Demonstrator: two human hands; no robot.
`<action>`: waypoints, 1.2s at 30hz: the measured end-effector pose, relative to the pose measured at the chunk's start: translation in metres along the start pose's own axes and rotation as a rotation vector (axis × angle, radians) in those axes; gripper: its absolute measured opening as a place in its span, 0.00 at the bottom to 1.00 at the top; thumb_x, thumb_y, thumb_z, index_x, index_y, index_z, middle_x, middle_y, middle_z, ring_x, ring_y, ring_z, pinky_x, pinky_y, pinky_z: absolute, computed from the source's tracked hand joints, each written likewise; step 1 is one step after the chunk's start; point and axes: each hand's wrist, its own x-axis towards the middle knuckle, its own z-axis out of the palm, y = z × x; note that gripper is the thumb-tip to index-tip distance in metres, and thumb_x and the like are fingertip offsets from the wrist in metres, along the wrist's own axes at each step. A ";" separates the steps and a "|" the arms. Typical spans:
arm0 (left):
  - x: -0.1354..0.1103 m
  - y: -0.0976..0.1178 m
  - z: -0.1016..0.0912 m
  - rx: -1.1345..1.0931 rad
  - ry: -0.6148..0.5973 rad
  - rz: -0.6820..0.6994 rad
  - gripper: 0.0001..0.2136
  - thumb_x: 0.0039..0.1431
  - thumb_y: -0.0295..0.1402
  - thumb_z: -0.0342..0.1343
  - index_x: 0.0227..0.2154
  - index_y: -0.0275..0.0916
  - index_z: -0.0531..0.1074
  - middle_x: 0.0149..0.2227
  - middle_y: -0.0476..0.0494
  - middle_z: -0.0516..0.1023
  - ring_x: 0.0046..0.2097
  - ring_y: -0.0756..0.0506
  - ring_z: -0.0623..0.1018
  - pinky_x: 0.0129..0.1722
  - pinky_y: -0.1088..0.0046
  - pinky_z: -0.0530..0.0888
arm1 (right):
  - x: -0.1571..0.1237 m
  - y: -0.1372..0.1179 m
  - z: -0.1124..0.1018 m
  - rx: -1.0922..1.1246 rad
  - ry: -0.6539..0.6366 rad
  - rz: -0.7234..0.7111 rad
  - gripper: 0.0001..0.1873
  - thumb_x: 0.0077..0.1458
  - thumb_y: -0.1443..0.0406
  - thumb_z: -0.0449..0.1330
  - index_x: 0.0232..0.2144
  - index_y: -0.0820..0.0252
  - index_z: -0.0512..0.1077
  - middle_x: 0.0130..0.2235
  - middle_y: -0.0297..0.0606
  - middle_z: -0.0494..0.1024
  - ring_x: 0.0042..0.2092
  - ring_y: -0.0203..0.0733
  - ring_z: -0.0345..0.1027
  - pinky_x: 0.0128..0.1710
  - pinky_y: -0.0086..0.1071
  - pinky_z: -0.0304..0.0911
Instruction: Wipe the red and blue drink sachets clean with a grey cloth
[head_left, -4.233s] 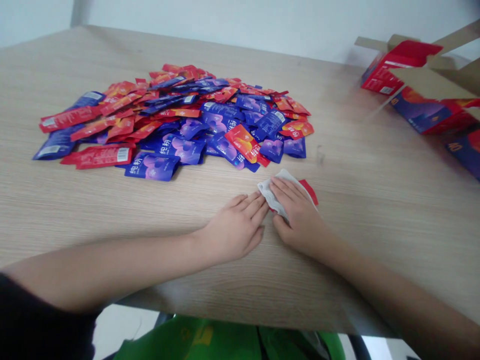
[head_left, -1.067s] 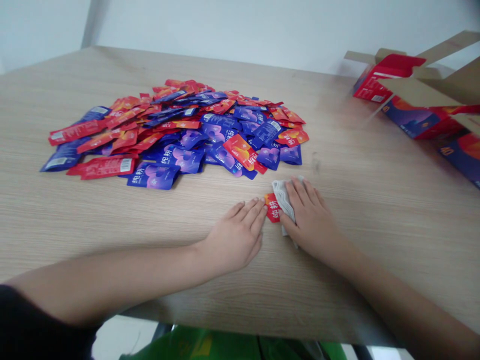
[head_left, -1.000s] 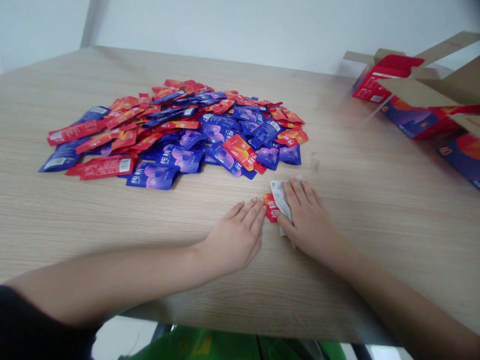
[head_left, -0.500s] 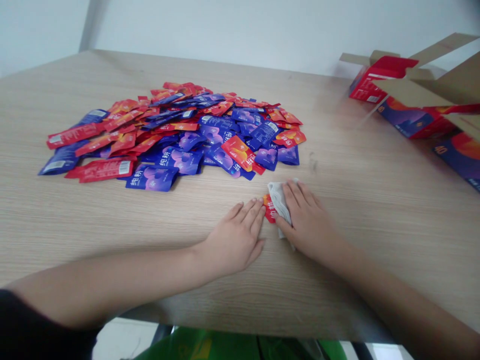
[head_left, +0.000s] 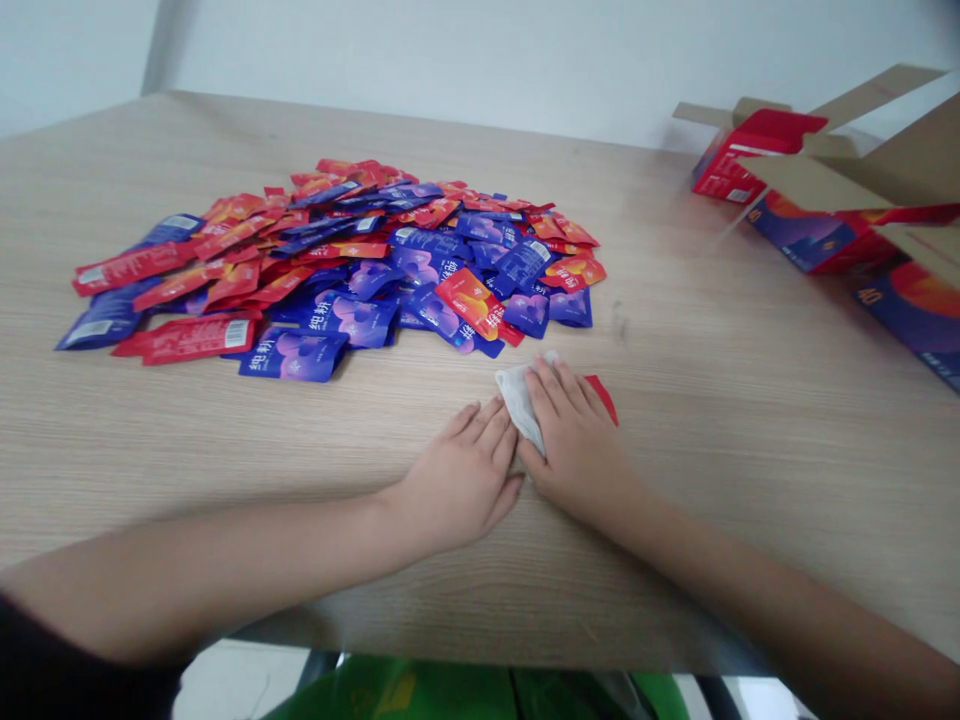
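Note:
On the table, my right hand [head_left: 581, 440] presses a folded whitish cloth [head_left: 517, 395] down over a red sachet [head_left: 602, 398]. Only the sachet's right end shows, past my right fingers; the rest is hidden. My left hand [head_left: 469, 470] lies flat beside the cloth, fingers stretched out and close together. Its fingertips touch or nearly touch the cloth's left edge, where the sachet's left end is covered. Beyond both hands spreads a big heap of red and purple-blue sachets [head_left: 360, 270], overlapping one another.
At the right stand a red carton [head_left: 724, 165] and a larger blue and red carton [head_left: 802, 235], both with flaps up. Another carton [head_left: 911, 315] is cut off by the right edge. The wooden table [head_left: 750, 400] meets a white wall; something green [head_left: 420, 690] shows below its front edge.
My right hand has slid the cloth leftward along the sachet, up to my left fingertips. The sachet's left end is now covered and its right end exposed. My left hand has stayed in place.

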 end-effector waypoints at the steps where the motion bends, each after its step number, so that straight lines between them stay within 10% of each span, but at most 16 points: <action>1: 0.000 0.000 0.000 0.001 0.000 -0.002 0.26 0.66 0.39 0.44 0.59 0.22 0.63 0.62 0.24 0.64 0.66 0.32 0.61 0.63 0.54 0.60 | 0.000 -0.002 0.000 0.003 -0.003 -0.007 0.35 0.59 0.61 0.49 0.65 0.73 0.56 0.68 0.49 0.54 0.69 0.54 0.42 0.66 0.48 0.45; 12: -0.001 -0.001 0.000 0.004 -0.033 -0.003 0.30 0.66 0.40 0.44 0.64 0.22 0.54 0.67 0.25 0.54 0.67 0.34 0.58 0.64 0.55 0.59 | -0.012 0.040 -0.003 -0.050 -0.073 0.150 0.35 0.64 0.57 0.44 0.64 0.80 0.54 0.67 0.59 0.54 0.69 0.56 0.43 0.64 0.50 0.50; 22: -0.001 -0.002 -0.001 -0.040 0.005 0.012 0.25 0.65 0.38 0.46 0.57 0.23 0.66 0.60 0.24 0.67 0.65 0.32 0.63 0.64 0.55 0.59 | -0.003 -0.007 -0.005 0.088 -0.030 -0.080 0.36 0.57 0.62 0.51 0.65 0.71 0.55 0.69 0.49 0.51 0.69 0.52 0.40 0.66 0.48 0.44; 31: -0.002 -0.003 0.000 -0.025 -0.034 0.000 0.30 0.67 0.40 0.43 0.65 0.23 0.54 0.67 0.25 0.53 0.68 0.34 0.57 0.65 0.56 0.58 | -0.006 0.041 -0.005 -0.016 -0.064 0.123 0.35 0.62 0.59 0.47 0.65 0.78 0.55 0.67 0.55 0.55 0.68 0.56 0.45 0.64 0.50 0.50; 36: -0.001 -0.003 0.000 -0.035 -0.004 0.003 0.28 0.66 0.39 0.45 0.63 0.23 0.57 0.66 0.25 0.56 0.67 0.34 0.58 0.64 0.55 0.59 | -0.003 0.018 -0.005 0.026 -0.023 0.013 0.33 0.59 0.60 0.50 0.63 0.71 0.59 0.67 0.50 0.57 0.68 0.56 0.45 0.64 0.51 0.48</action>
